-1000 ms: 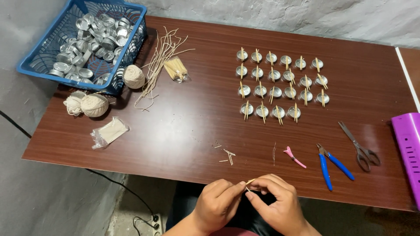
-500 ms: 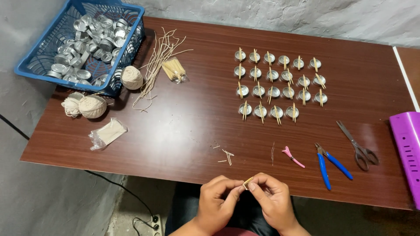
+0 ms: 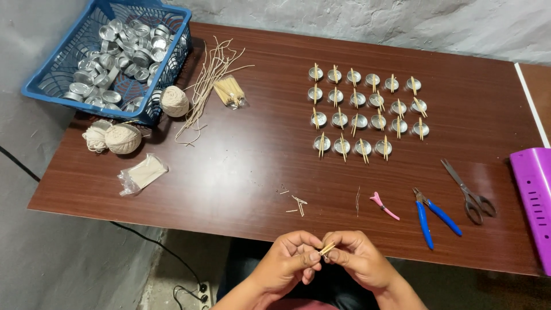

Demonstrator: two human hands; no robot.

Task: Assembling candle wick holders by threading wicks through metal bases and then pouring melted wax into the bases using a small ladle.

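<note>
**Ana:** At the near edge of the table (image 3: pixel 247 172), just off the wood, both hands meet over the lap. The left hand (image 3: pixel 287 265) and the right hand (image 3: pixel 357 261) are each pinched narrow on one small pair of wooden sticks (image 3: pixel 327 248) held between the fingertips.

**Ben:** What sort of thing is that to handle?

**Ana:** Very light, thin and stiff, I'd judge, and likely to snap if bent. The ends are where to take it, thumb against forefinger, as both hands do now; a grip at the middle would hide the work.

**Ben:** And around them?

**Ana:** Nearest on the table are a few short stick scraps (image 3: pixel 298 204), then to the right a pink clip (image 3: pixel 383 205), blue-handled pliers (image 3: pixel 433 215) and scissors (image 3: pixel 469 186). Farther off, right of centre, stand rows of small metal cups (image 3: pixel 366 109), each with sticks laid across it.

**Ben:** The left side?

**Ana:** A blue basket (image 3: pixel 40 86) of empty metal cups at the far left corner, balls of twine (image 3: pixel 123 138) beside it, loose cut wicks (image 3: pixel 209 74), a bundle of sticks (image 3: pixel 229 92) and a small clear bag (image 3: pixel 142 174). A purple box (image 3: pixel 534 201) sits at the right edge.
</note>
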